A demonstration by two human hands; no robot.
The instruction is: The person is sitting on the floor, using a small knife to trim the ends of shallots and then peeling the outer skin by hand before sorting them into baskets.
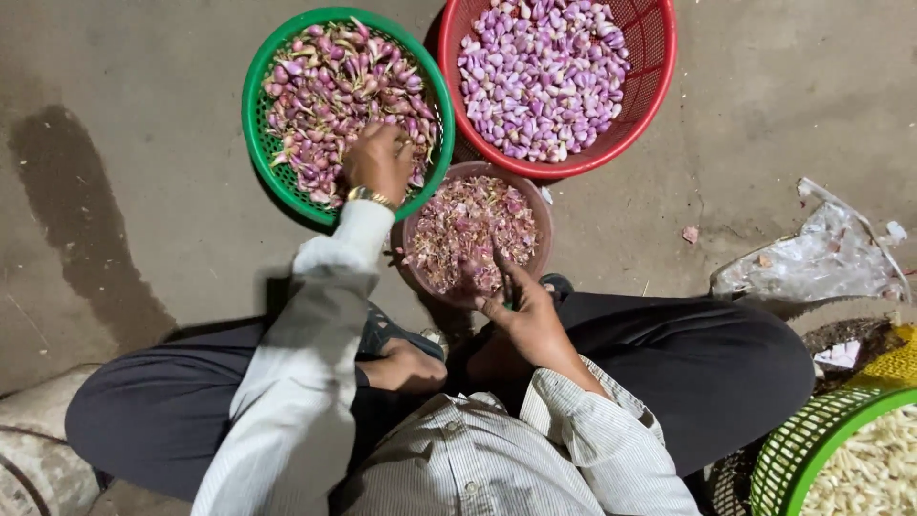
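Observation:
My left hand reaches into the green basket of unpeeled purple garlic cloves, its fingers curled down among them; whether it grips one is hidden. A gold watch sits on that wrist. My right hand rests at the near rim of the brown bowl of peelings and holds a small dark knife pointing up. The red basket beyond holds peeled, pale purple cloves.
I sit cross-legged on a concrete floor. A crumpled clear plastic bag lies at the right. A green basket of white peeled cloves stands at the lower right, beside a yellow mesh sack.

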